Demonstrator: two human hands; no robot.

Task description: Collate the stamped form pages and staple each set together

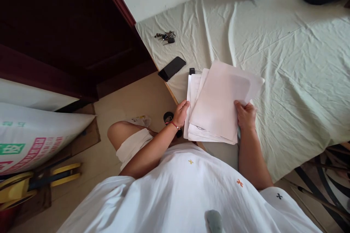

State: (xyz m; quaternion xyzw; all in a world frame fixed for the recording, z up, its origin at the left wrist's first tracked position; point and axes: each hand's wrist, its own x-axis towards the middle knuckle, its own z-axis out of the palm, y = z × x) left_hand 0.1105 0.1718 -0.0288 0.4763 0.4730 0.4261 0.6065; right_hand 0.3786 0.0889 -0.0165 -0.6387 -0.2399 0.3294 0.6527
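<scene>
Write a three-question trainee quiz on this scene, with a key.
1. True or false: the left hand and the right hand both hold the stack of papers.
2. Which lies nearer the papers: A) the black phone or B) the bunch of keys?
3. Fill in: the papers rest over a surface covered by a pale green ____.

Key: 1 true. 2 A. 3 sheet.

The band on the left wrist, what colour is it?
Red, a thin band by the left hand at the paper stack; head view.
</scene>
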